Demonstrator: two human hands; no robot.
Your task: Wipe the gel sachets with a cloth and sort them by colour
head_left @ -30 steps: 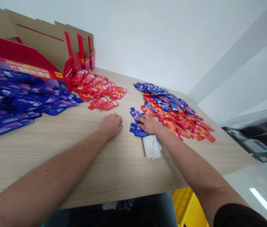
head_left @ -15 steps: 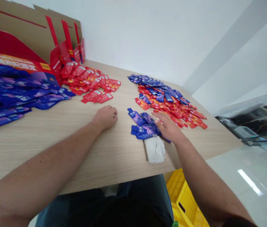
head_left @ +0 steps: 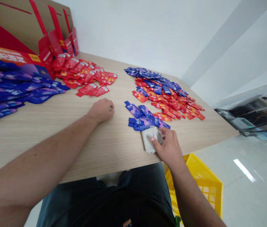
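The left hand (head_left: 101, 110) is resting on the counter (head_left: 41, 119) near its centre, with the forearm reaching in from the near left. Its grip is curling into a loose fist with the fingers tucked under, and nothing is showing inside it.

The right hand (head_left: 168, 148) is bending at the wrist over the near edge of the counter, palm down. Its grip is closing on the white folded cloth (head_left: 147, 141): the thumb is pressing on the cloth's near part and the fingers are lying over its right side. The cloth is lying on the counter, touching the near end of the small blue sachet stack (head_left: 139, 117).

The right hand is covering the cloth's right part, so its full outline is not showing. The printing on the sachets is too small to read. The left frame edge is cutting off the large blue sachet pile (head_left: 10, 88). The counter is hiding part of the yellow crate (head_left: 201, 183) on the floor.
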